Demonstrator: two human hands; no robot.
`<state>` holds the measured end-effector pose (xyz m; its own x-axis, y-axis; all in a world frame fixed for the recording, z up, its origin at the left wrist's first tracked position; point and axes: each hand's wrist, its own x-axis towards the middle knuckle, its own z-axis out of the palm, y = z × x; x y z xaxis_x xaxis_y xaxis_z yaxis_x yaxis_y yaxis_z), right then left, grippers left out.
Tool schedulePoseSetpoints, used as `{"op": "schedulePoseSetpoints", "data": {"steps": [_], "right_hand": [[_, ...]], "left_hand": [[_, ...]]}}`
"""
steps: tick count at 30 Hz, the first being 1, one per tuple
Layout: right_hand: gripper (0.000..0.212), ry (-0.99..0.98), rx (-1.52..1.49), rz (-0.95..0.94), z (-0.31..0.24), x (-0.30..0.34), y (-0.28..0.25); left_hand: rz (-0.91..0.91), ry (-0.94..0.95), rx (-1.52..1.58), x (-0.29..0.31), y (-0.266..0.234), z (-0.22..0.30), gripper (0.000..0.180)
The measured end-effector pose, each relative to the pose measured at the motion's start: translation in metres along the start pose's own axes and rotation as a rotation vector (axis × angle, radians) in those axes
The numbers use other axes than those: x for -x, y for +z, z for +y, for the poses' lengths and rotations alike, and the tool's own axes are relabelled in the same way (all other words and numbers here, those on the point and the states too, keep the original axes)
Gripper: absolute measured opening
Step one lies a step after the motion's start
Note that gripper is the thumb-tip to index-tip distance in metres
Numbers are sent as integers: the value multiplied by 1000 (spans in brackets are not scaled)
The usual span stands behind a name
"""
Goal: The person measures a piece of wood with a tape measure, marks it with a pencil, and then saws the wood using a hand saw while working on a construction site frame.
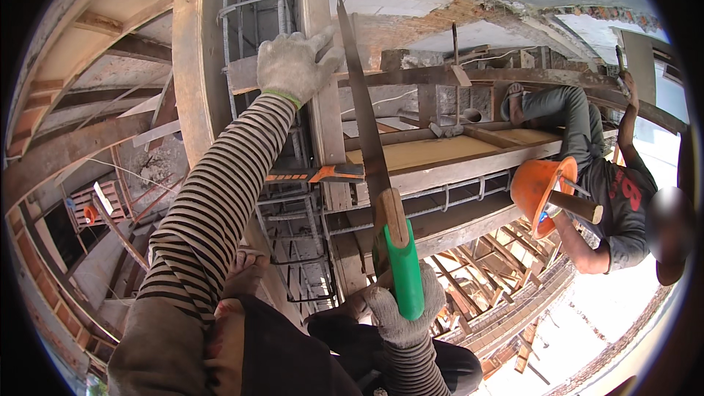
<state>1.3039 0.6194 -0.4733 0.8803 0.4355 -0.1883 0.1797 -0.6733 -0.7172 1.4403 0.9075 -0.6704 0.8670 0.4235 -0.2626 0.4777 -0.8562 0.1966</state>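
Observation:
My right hand [402,312], in a pale knit glove, grips a handsaw [364,114] by its green handle. The long dark blade points away from me, its tip beyond my left hand. My gloved left hand [297,66] is closed over a short wooden batten [243,75] that lies across the formwork, beside the blade. Its fingertips are partly hidden. The hand leans by the upright-looking formwork board [323,125]. Between the boards runs a steel rebar cage [253,0]. Below my left hand, an orange and black tool [315,174] lies across the cage.
At right a co-worker [620,183] sits on the beams, one arm raised to a timber. Near their other hand is an orange hard hat [535,191] with a wooden handle [576,207] across it. A hammer [446,130] lies on the far formwork. Loose timber [484,271] lies well below.

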Motion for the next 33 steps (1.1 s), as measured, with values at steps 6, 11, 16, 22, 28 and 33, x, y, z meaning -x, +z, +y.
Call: {"op": "schedulePoseSetpoints", "data": {"steps": [6,11,16,22,28,33], "right_hand": [[30,51,-11,-76,-1,-7,-9],[26,19,78,-74,-7,-11,-14],[19,-60,123,-25,-11,-22,-14],[17,13,167,-68,-21,-17,-23],[20,-434,354,-95,8,-49,-14],[24,111,241,-136,-23,-19,-34]], "left_hand": [[-10,2,8,-2,-2,1,59],[-79,-15,24,-4,-10,2,59],[-34,-12,27,-4,-5,3,59],[-88,-2,39,-4,-11,0,60],[-84,0,48,-5,-7,3,60],[-92,-19,48,-5,-12,0,59]]}}
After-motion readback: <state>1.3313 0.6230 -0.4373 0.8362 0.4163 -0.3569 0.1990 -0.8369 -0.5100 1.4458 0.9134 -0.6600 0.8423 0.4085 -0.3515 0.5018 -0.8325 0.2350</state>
